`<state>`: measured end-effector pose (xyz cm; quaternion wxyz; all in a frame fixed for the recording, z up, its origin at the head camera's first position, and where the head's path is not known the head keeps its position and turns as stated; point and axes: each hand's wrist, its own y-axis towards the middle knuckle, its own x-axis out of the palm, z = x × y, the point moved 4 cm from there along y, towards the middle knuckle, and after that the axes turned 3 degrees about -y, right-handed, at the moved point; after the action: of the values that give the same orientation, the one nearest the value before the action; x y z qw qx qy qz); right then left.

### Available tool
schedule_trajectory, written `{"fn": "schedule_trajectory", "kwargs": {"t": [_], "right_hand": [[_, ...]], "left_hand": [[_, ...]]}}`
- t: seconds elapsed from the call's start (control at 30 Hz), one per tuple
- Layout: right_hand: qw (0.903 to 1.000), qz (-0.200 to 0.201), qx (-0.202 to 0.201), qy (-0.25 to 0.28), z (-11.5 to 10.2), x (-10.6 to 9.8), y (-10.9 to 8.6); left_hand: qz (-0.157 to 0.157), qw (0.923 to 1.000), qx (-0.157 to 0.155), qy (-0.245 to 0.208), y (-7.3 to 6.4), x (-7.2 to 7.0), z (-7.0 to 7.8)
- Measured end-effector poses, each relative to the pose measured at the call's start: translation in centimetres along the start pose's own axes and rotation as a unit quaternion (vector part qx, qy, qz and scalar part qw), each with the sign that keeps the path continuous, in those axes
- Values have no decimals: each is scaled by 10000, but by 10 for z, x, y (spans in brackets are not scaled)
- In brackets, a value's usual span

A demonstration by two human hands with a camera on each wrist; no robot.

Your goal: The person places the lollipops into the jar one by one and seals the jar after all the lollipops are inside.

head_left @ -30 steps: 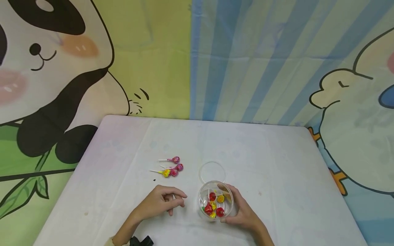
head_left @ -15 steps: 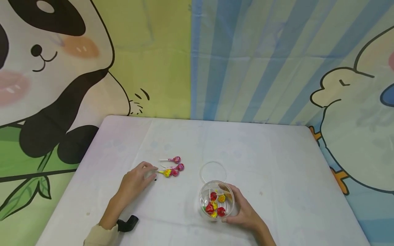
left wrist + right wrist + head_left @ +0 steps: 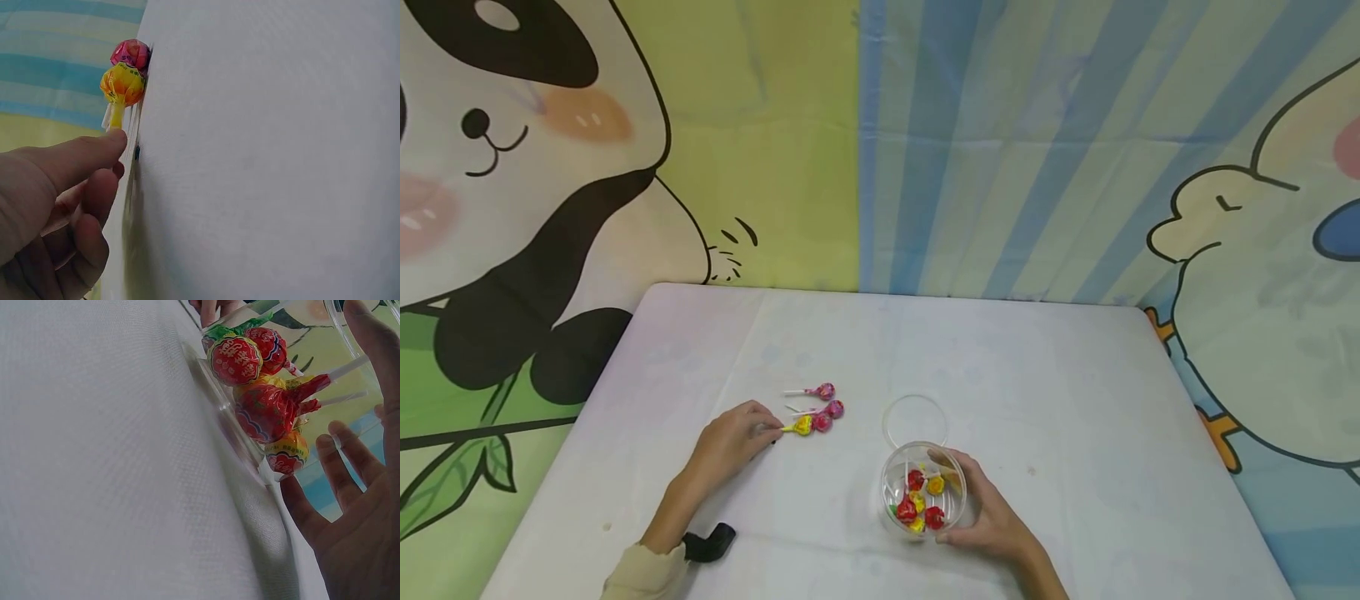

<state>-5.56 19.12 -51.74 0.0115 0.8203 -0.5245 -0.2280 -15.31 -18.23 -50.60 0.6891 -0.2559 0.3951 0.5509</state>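
Note:
My left hand (image 3: 730, 446) pinches the stick of a yellow-wrapped lollipop (image 3: 803, 426) between thumb and forefinger, low at the table. In the left wrist view, the candy head (image 3: 124, 84) points away from the thumb, with a pink lollipop (image 3: 131, 51) just behind it. Several pink lollipops (image 3: 827, 391) lie beside it, sticks toward the left. My right hand (image 3: 996, 517) grips a clear plastic jar (image 3: 883, 487) from its right side, the jar's mouth facing up. Red, yellow and orange lollipops (image 3: 265, 412) are inside, some sticks upward; one wrapper has green on it.
A clear round lid (image 3: 886, 417) lies flat just behind the jar. The white-covered table (image 3: 1037, 375) ends at a cartoon-printed backdrop (image 3: 805, 167). A black device (image 3: 710, 543) is on the left wrist, and a small dark speck (image 3: 137, 152) lies near the lollipops.
My left hand has moved left and away from the body, from beside the jar to the lollipops, and has taken the yellow one's stick. The right hand and jar stay put.

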Motion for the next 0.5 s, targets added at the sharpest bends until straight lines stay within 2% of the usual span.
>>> {"fn": "schedule_trajectory", "kwargs": {"t": [0.17,0.3,0.5], "right_hand": [[10000,14,78,-49,0,0,-1],[9999,34,82,-50,1,-1,-1],[10000,17,50,-41,2,0,-1]], "left_hand": [[218,9961,67,-848,-7,-6,1],[227,9856,1,-1677,-12,-12,6],[16,9559,-104,-2936,-19,-19,24]]}}
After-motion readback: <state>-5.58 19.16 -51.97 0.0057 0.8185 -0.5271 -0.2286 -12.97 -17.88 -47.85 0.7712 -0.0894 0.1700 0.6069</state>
